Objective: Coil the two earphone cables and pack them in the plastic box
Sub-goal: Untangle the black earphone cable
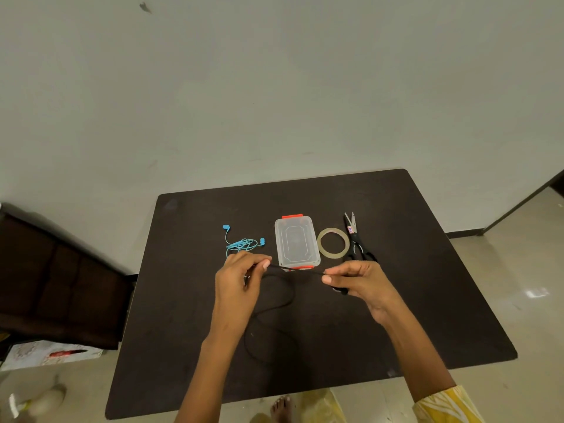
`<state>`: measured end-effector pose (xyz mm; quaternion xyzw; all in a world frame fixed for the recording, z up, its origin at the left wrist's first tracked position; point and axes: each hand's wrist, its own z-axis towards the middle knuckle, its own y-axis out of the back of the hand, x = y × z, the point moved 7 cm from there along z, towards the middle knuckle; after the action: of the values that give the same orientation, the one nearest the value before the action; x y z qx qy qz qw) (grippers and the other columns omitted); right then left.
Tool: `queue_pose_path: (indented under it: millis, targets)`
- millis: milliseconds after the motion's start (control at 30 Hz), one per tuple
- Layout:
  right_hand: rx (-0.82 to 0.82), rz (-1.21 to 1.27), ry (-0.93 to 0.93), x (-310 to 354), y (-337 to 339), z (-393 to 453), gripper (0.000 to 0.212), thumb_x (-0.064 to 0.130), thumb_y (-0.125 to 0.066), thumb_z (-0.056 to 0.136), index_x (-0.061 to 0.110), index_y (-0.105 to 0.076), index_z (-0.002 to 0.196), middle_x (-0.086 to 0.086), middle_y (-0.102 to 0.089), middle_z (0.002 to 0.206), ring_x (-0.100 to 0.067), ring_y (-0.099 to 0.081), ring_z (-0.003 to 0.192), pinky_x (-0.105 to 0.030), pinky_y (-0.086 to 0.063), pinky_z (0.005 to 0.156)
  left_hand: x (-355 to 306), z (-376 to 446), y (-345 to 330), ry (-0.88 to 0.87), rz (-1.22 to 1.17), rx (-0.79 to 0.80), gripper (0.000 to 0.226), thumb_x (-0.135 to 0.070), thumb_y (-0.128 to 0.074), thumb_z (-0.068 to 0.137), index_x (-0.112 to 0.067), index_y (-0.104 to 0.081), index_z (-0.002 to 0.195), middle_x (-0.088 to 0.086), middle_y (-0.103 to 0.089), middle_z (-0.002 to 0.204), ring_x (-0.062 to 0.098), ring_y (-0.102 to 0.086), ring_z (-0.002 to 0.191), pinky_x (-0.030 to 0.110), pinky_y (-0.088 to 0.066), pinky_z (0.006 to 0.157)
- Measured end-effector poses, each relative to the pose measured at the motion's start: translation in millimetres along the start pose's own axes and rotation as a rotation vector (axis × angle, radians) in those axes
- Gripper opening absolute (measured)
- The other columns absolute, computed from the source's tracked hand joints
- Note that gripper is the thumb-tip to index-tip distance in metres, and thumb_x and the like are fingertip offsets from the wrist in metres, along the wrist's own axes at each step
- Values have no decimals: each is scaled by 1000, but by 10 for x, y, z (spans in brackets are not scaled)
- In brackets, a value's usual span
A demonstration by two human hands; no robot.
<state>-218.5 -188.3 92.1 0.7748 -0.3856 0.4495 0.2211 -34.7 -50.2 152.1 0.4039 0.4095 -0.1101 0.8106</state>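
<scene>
Box [297, 242] lies between earphones [242, 243] and tape [333, 242].

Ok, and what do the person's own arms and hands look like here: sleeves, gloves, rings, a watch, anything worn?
Both hands are bare: no gloves, and no ring, watch or bracelet shows on the left hand or the right hand. Both forearms are uncovered. A yellow sleeve with a white pattern shows on the right arm at the bottom edge of the picture; the left arm leaves the frame with no sleeve in view.
</scene>
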Motion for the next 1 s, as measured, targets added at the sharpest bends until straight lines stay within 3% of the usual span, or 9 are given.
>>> queue_pose_path:
  millis: [300,467,600,700,767,900,1000]
  targets:
    - [-19,-142,170,99,86,43,11,4,-80,69,8,-75,78,-6,-75,78,-12,-71,73,-17,-54,62,117,7,31,84,-86,-48,14,-12,-64,86,-9,-73,96,0,-71,89,14,-64,89,25,-53,74]
    - [-179,-154,246,57,86,89,7,6,-77,74,7,-73,79,-7,-72,75,-11,-69,68,-19,-55,55,214,-23,-53,217,-191,5,19,-13,-57,90,-11,-69,105,-1,-71,86,0,-64,70,12,-52,65]
    - [-283,-176,273,-68,126,138,7,7,-77,75,9,-71,79,-5,-71,74,-8,-67,67,-17,-54,53,455,-75,-129,271,-102,119,26,-15,-52,94,-14,-64,117,-1,-72,92,4,-66,59,18,-53,59]
    - [-308,-359,261,-250,251,226,8,9,-78,75,8,-70,77,-3,-69,70,-10,-66,64,-18,-54,53,683,-190,-152,314,-24,151,22,-14,-53,94,-13,-66,112,0,-72,90,2,-65,57,16,-50,56]
    - [-313,-486,245,-398,340,317,10,11,-78,74,13,-68,73,0,-68,68,-11,-65,63,-22,-54,56,855,-309,-171,363,17,172,19,-14,-54,93,-14,-69,105,0,-71,82,-1,-64,55,14,-47,54]
    - [-267,-671,218,-690,340,519,8,13,-76,77,16,-68,77,2,-69,76,-10,-64,77,-27,-53,77,1234,-646,-346,491,37,250,16,-11,-57,91,-9,-71,99,6,-73,88,6,-66,58,21,-50,56]
    - [-216,-726,263,-789,223,638,6,9,-71,80,13,-70,85,-2,-72,86,-13,-66,86,-27,-52,82,1392,-866,-487,559,42,306,17,-9,-57,91,-3,-70,100,13,-72,89,9,-65,62,10,-48,51]
